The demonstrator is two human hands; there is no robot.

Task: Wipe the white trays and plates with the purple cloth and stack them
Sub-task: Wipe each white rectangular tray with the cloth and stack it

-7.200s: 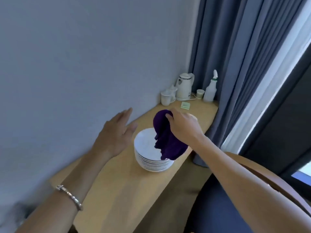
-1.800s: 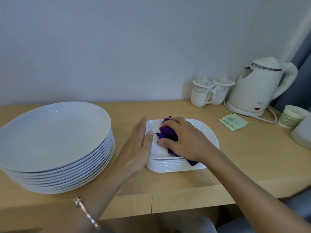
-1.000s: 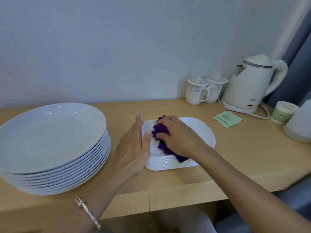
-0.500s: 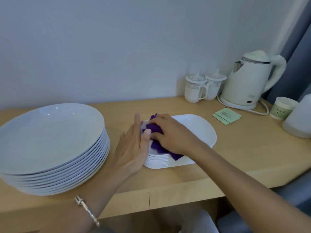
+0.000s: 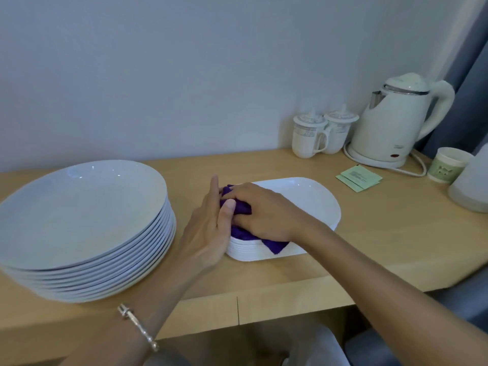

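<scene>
Cloth [image 5: 237, 207], purple and bunched, is grasped by your right grip [image 5: 266, 215] atop glossy white trays [image 5: 306, 198]; your left grip [image 5: 208, 233], fingers [image 5: 214, 188] straight, presses the stack's end alongside.

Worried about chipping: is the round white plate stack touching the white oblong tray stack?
Apart. Head view: wooden table and the left hand lie between the plate stack and tray stack.

— How is the light?
— Dim, soft and bluish. Small glints sit on the top plate [image 5: 79, 207], well left of the kettle [image 5: 390, 128].
— Sharp?
— Mostly soft. That plate's near rim smears; right of the kettle the frame edge bows and blurs.
</scene>
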